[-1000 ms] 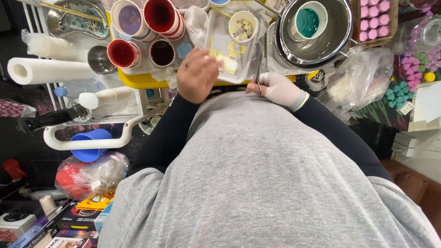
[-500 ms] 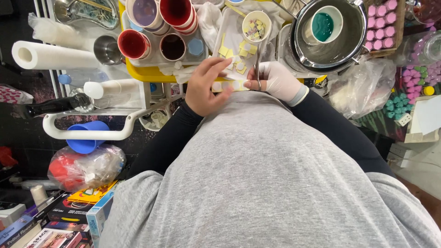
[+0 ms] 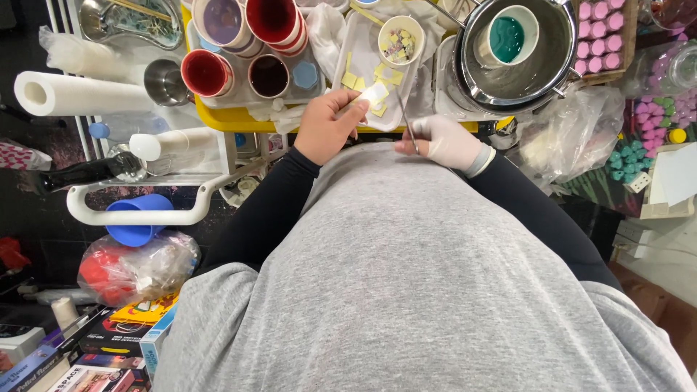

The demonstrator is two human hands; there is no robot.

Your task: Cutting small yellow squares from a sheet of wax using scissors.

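Cluttered craft bench fills the top of the frame, seen from above over a grey sweatshirt. Just above centre, the bare left hand [image 3: 327, 127] pinches a small pale yellow square piece [image 3: 375, 94] between thumb and fingertips, fingers curled closed on its lower left edge, so the piece juts up and to the right of the hand over the near edge of a white tray [image 3: 347, 51]. Right of it, the gloved right hand [image 3: 446, 141] is closed around thin metal tweezers [image 3: 406, 120]; whether their tips are pressed together I cannot tell. The tweezers' long axis runs from the glove up and slightly left, so the tips end just right of the square piece, near but apart from it. The right hand is the one whose tool points at the piece; the left holds it steady. Both forearms, in black sleeves, angle in from the lower sides with the wrists close against the belly.

On the tray lie more yellow squares [image 3: 356, 78] and a small cup of mixed bits [image 3: 400, 40]. Left of the tray stand cups of red and purple liquid [image 3: 205, 72] on a yellow board. At upper right a steel pot [image 3: 537, 69] holds a cup of teal liquid [image 3: 508, 33]. A paper towel roll [image 3: 80, 96] lies at far left.
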